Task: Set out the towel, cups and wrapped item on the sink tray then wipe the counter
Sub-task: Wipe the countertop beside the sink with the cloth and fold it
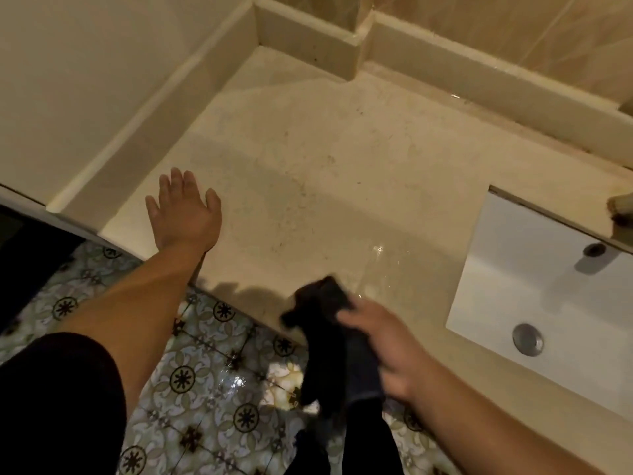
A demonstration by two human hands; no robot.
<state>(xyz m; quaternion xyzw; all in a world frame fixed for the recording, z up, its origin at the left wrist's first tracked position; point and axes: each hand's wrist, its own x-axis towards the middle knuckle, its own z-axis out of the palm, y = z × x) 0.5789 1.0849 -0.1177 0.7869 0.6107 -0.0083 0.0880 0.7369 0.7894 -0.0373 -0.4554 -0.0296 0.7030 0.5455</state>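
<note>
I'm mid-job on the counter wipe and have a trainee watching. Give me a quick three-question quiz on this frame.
1. True or false: the left hand rests flat, fingers spread, on the counter.
2. Which hand holds the dark cloth? A) left B) right C) neither
3. Fill in: the wet, shiny patch on the counter lies between the cloth and the white ____.

Key:
1. True.
2. B, the right hand grips it at the counter's front edge, part of it hanging toward the patterned floor tiles.
3. Sink.
</note>
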